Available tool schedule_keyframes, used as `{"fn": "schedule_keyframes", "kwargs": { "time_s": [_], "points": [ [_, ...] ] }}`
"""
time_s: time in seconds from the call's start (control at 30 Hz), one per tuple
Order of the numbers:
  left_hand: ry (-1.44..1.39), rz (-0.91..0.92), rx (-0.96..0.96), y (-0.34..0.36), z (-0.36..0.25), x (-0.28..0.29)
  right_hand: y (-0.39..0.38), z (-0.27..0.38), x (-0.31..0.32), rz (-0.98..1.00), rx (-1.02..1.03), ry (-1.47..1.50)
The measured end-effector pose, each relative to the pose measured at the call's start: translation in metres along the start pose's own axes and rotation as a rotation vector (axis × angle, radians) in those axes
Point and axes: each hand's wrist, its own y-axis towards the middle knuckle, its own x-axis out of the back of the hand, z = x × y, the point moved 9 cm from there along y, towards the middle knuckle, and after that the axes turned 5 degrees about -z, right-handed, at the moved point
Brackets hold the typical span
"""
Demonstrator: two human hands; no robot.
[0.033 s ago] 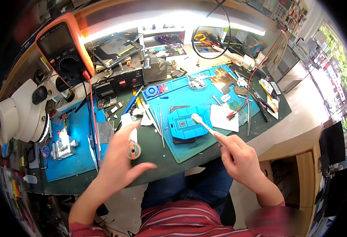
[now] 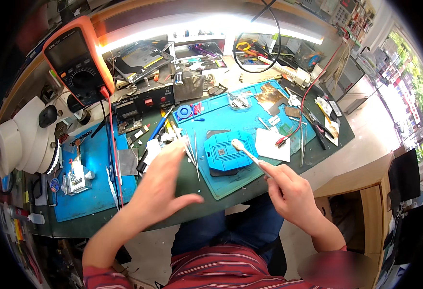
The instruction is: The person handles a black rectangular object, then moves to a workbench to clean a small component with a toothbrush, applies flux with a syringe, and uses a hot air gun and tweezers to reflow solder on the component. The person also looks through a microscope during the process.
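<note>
My right hand (image 2: 291, 190) grips a pale toothbrush (image 2: 250, 155) by its handle. The bristle end is above a blue holder pad (image 2: 242, 137), near a small square chip (image 2: 221, 152) in the pad's middle; whether bristles touch the pad I cannot tell. The pad lies on a dark flat block (image 2: 221, 173) on the blue work mat (image 2: 226, 188). My left hand (image 2: 161, 185) is held left of the mat, slightly blurred, thumb stretched away from the fingers, nothing seen in it. It hides part of the bench behind it. Tweezers (image 2: 195, 156) lie between this hand and the pad.
An orange multimeter (image 2: 79, 62) and a white microscope (image 2: 26, 137) stand at the left. A white sheet (image 2: 272, 144), pliers (image 2: 320, 125) and a red test lead (image 2: 302, 120) lie right of the pad. A small clear tray (image 2: 240, 100) sits farther back.
My left hand has moved to the right, and now covers the solder spool that showed beside it. The toothbrush head has shifted slightly left over the pad.
</note>
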Motion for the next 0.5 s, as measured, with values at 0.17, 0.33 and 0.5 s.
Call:
{"fn": "schedule_keyframes", "kwargs": {
  "time_s": [0.17, 0.33, 0.5],
  "points": [
    [0.042, 0.182, -0.148, 0.072, 0.003, -0.048, 0.006, -0.006, 0.003, -0.002, 0.037, 0.001],
    [0.066, 0.128, -0.041, 0.061, 0.015, -0.062, 0.012, -0.007, -0.001, 0.058, 0.064, -0.010],
    [0.137, 0.014, -0.032, 0.052, 0.008, -0.057, 0.022, 0.003, -0.003, 0.090, 0.107, -0.016]
  ]
}}
